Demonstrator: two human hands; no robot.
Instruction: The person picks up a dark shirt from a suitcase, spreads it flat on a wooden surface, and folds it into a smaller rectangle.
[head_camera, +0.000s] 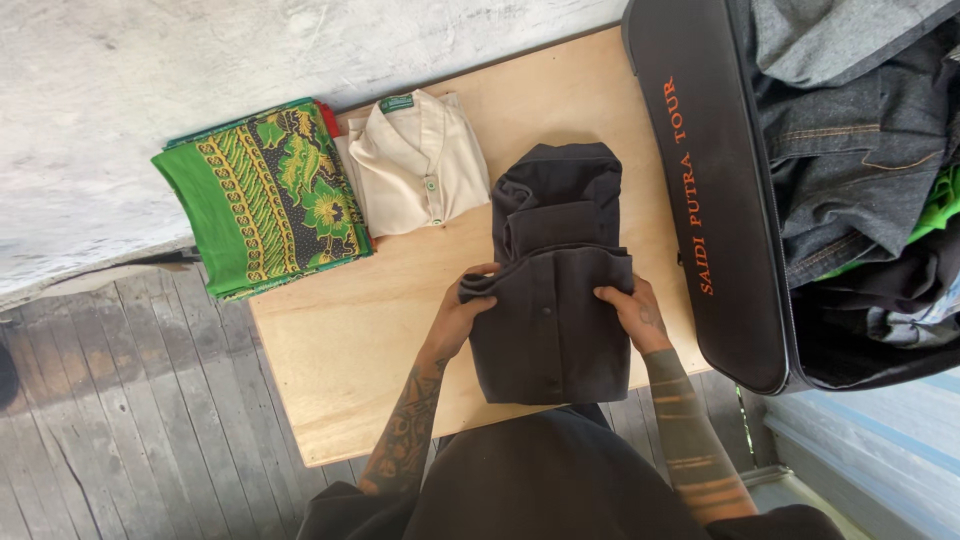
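A dark grey button shirt (555, 290) lies partly folded on the light wooden board (330, 350), its collar end pointing away from me. My left hand (465, 305) grips the folded edge at the shirt's left side. My right hand (628, 308) grips the same fold at the right side. Both hands sit at the middle of the garment, fingers curled over the cloth. Below the fold, the shirt's near part lies flat toward my body.
A folded cream shirt (415, 165) and a folded green patterned cloth (265, 205) lie at the board's far left. An open black suitcase (710, 210) on the right holds a heap of denim and dark clothes (860, 150). Grey wooden floorboards (120, 420) run on the left.
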